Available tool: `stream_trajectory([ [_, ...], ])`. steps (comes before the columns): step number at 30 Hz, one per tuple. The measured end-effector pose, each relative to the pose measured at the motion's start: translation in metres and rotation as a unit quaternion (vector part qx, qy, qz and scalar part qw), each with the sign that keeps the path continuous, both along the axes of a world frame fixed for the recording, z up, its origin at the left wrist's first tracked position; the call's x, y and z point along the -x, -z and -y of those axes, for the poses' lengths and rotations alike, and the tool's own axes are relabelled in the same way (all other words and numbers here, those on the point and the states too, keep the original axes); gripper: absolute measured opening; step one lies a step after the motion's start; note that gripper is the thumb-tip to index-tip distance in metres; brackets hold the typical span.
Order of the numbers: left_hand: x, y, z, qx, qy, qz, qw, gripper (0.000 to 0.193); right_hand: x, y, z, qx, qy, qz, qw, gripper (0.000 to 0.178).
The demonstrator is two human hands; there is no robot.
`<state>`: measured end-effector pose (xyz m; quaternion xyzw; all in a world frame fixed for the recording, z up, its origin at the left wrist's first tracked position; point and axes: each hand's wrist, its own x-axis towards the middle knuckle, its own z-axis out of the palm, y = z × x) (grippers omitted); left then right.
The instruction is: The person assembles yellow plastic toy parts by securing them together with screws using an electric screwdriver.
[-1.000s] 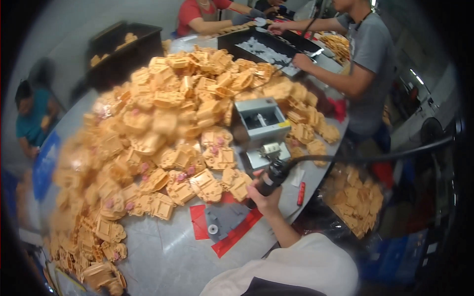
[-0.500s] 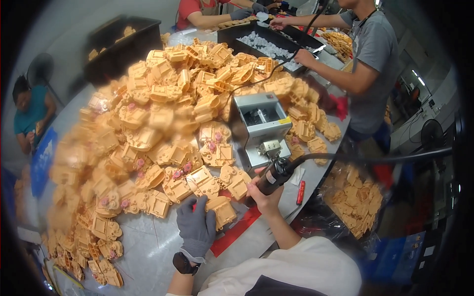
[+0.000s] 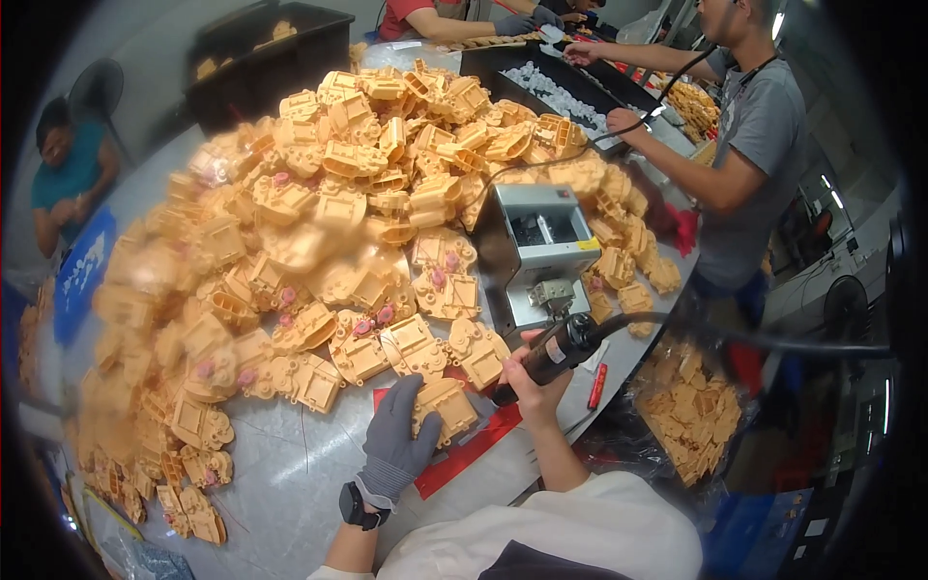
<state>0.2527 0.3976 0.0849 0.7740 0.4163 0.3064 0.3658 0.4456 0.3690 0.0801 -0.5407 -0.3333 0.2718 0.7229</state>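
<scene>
My left hand [image 3: 396, 445], in a grey glove, has its fingers and thumb around the left side of a yellow-orange plastic housing [image 3: 447, 410]. That housing lies over a red strip [image 3: 469, 454] on the metal table. My bare right hand [image 3: 537, 389] is wrapped round a black corded electric screwdriver [image 3: 549, 360], tilted, its lower end just right of the housing; its tip is hidden. Beyond it stands a grey screw feeder box [image 3: 541, 237]. More housings [image 3: 414, 345] lie against the held one, some with small pink parts.
A large heap of housings [image 3: 358, 145] covers the table's left and far side. A red marker-like stick [image 3: 597, 386] lies near the right edge. Below is a bag of flat yellow pieces [image 3: 691, 416]. Black bins [image 3: 266, 82] stand behind; co-workers [image 3: 764, 126] work across the table.
The whole view has shifted, so the table sits slightly further right. My left hand stays at the same housing, my right still grips the screwdriver, now close beside it.
</scene>
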Motion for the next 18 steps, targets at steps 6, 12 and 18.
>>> stream_trajectory([
  [6, -0.009, 0.003, 0.009, -0.066, -0.025, 0.057, 0.996, 0.038, 0.000, 0.002, -0.002, -0.007, 0.010, 0.023, 1.000, 0.035],
  [12, -0.012, 0.002, 0.019, -0.140, -0.039, 0.018, 0.989, 0.042, -0.001, -0.001, 0.000, -0.012, 0.008, 0.006, 1.000, 0.036],
  [18, -0.007, 0.001, 0.003, -0.115, 0.023, -0.030, 0.993, 0.048, 0.001, -0.004, -0.002, -0.007, 0.015, 0.038, 0.999, 0.035],
])
